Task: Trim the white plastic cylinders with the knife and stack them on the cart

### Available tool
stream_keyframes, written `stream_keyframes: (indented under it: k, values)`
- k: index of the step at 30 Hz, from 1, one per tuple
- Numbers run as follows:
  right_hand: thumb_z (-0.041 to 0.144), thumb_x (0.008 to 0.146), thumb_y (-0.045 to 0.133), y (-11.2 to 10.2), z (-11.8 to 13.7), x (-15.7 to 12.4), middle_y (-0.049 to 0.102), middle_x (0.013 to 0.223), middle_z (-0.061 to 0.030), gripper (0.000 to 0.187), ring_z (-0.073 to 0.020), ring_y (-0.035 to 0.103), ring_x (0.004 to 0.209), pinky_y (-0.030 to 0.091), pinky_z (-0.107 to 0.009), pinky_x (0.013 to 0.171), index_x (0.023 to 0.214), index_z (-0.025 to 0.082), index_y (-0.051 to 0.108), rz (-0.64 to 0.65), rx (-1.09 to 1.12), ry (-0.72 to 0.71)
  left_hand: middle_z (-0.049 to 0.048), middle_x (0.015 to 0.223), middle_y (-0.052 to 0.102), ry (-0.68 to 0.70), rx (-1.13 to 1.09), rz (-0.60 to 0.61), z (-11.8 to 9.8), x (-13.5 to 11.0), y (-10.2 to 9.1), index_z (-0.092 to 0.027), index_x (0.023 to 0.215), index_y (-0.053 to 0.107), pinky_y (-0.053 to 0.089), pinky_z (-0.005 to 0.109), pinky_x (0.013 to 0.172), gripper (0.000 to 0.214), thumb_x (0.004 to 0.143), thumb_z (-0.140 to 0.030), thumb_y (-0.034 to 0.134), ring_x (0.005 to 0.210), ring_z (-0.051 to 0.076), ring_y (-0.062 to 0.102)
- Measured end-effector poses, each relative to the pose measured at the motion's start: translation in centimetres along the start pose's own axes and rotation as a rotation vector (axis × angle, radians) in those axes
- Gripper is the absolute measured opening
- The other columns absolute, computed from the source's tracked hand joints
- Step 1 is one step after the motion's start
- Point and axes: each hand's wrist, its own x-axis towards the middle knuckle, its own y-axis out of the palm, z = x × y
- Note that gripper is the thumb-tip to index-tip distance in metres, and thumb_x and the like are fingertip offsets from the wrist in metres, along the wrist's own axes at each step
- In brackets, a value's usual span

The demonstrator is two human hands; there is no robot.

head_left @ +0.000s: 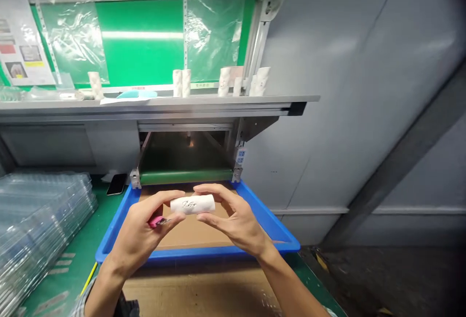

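Note:
Between my two hands lies a small white cylinder (192, 204), held level, with dark script lettering on its side. My left hand (145, 225) pinches its left end between thumb and fingers. In that same palm sits a pink object (157, 221) with a thin dark tip; most of it is hidden, so its kind is unclear. The thumb and fingers of my right hand (233, 217) close around the cylinder's right end. Both hands are above a blue tray (192, 254) lined with brown cardboard.
A green conveyor belt (185, 176) ends at the tray's far side. Clear plastic trays (43, 215) are stacked on the left, near a phone (117, 184). Several white cylinders, including one upright cylinder (224, 81), stand on the metal shelf (204, 108). A grey wall (309, 113) rises on the right.

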Motion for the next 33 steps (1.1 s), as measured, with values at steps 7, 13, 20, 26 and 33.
stream_keyframes:
  k: [7,13,20,26,33]
  values:
    - [0.034,0.085,0.091,-0.9,0.7,-0.6,0.084,0.109,0.0028,0.035,-0.0183,0.081,0.098,0.066,-0.029,0.091,0.118,0.037,0.079,-0.002,0.158,0.046,0.0042,0.097,0.080,-0.029,-0.046,-0.005,-0.9,-0.4,1.1,-0.024,0.125,0.073,0.052,0.020,0.060,0.029,0.102,-0.041,0.070,0.080,0.016,0.074]
    - [0.033,0.085,0.091,-0.8,0.7,-0.5,0.084,0.110,0.0014,0.036,-0.0211,0.082,0.096,0.070,-0.034,0.092,0.119,0.036,0.079,0.011,0.217,0.118,0.0042,0.100,0.080,-0.071,-0.110,-0.018,-1.0,-0.2,1.7,-0.024,0.124,0.074,0.057,0.020,0.068,0.028,0.100,-0.038,0.073,0.088,0.018,0.076]
    - [0.035,0.087,0.089,-0.8,0.9,-0.6,0.083,0.113,0.0003,0.033,-0.0221,0.082,0.098,0.070,-0.037,0.095,0.119,0.034,0.080,0.031,0.209,0.127,0.0033,0.117,0.081,-0.026,-0.130,-0.010,-0.9,0.0,1.6,-0.028,0.126,0.074,0.058,0.019,0.080,0.026,0.100,-0.033,0.075,0.096,0.016,0.077]
    - [0.025,0.097,0.073,-0.9,1.3,-0.6,0.081,0.118,-0.0005,0.034,-0.0182,0.081,0.094,0.067,-0.033,0.092,0.130,0.032,0.075,0.086,0.219,0.110,0.0025,0.121,0.079,0.035,-0.075,-0.026,-0.6,0.0,1.4,-0.032,0.133,0.071,0.057,0.021,0.085,0.033,0.100,-0.028,0.074,0.101,0.016,0.074]
    - [0.021,0.095,0.067,-0.5,1.6,-0.7,0.079,0.126,-0.0016,0.037,-0.0215,0.078,0.113,0.066,-0.036,0.097,0.129,0.032,0.076,0.054,0.138,0.078,0.0022,0.113,0.079,0.009,-0.086,-0.023,-0.8,0.0,1.5,-0.031,0.131,0.073,0.055,0.022,0.081,0.031,0.100,-0.030,0.075,0.094,0.016,0.073]
